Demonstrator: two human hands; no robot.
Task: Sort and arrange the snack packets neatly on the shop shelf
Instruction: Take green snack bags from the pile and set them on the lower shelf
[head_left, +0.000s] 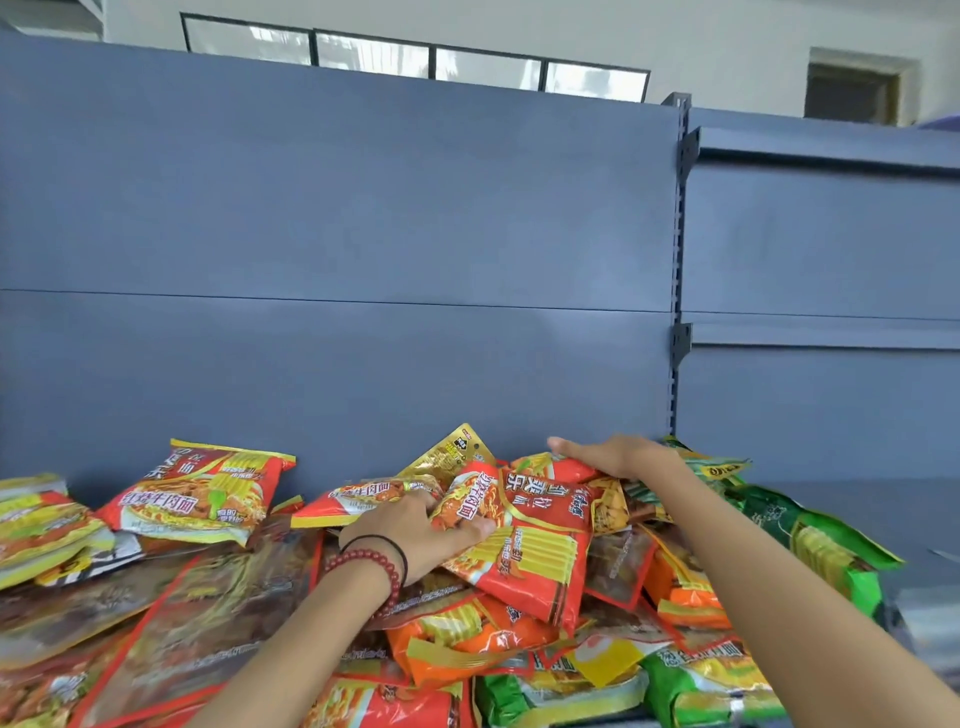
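A loose heap of snack packets covers the shelf: red ones, brown ones, orange ones and green ones. My left hand (415, 530), with a bead bracelet on the wrist, lies on a large red packet (524, 540) at the top of the heap, its fingers curled over that packet's left edge. My right hand (618, 457) rests flat, fingers stretched to the left, on the packets at the back of the heap near a gold packet (457, 452). Another red packet (202, 493) lies apart at the left.
The blue-grey back panel (337, 234) rises right behind the heap. A slotted upright (678, 270) divides this bay from the bay on the right, where bare shelf surface (857, 509) shows past the green packets (810, 540).
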